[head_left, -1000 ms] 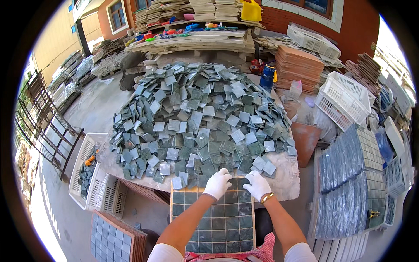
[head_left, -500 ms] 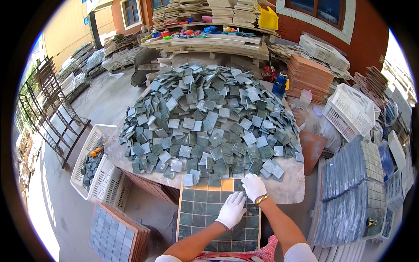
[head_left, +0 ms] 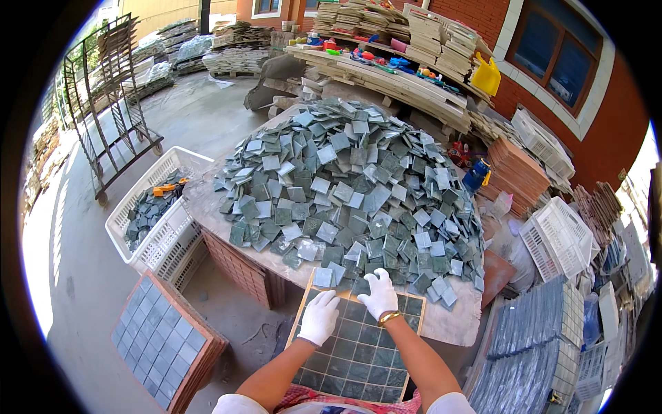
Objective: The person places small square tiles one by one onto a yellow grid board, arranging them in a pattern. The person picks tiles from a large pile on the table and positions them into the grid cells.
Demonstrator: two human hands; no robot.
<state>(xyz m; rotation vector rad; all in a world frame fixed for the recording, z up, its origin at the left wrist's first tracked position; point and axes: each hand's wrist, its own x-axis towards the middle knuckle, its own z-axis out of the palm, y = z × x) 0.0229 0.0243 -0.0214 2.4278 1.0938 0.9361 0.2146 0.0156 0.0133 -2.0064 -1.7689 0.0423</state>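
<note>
My white-gloved hands are over a wood-rimmed tray [head_left: 414,324] filled with rows of square dark green stone tiles [head_left: 354,350]. Along its far edge runs a strip of bare yellowish base, part of it hidden by my hands. My left hand [head_left: 319,319] rests over the tray's left side, fingers stretched forward, holding nothing visible. My right hand [head_left: 378,294], a gold bracelet at its wrist, is at the far edge with thumb and fingers apart. Beside it a dark loose tile [head_left: 360,285] lies at the rim, and two lighter tiles [head_left: 329,276] lie farther left.
A large heap of loose stone tiles [head_left: 345,186] covers the table [head_left: 455,321] beyond the tray. White crates [head_left: 148,234] with tile pieces stand left, near a stack topped by a tiled panel [head_left: 158,338]. Wrapped tile sheets [head_left: 527,345] are stacked right; a metal rack [head_left: 110,103] stands far left.
My view has turned to the right. My left hand has drawn back toward the tray's left side, and my right hand has shifted left along the far edge, its fingers spreading.
</note>
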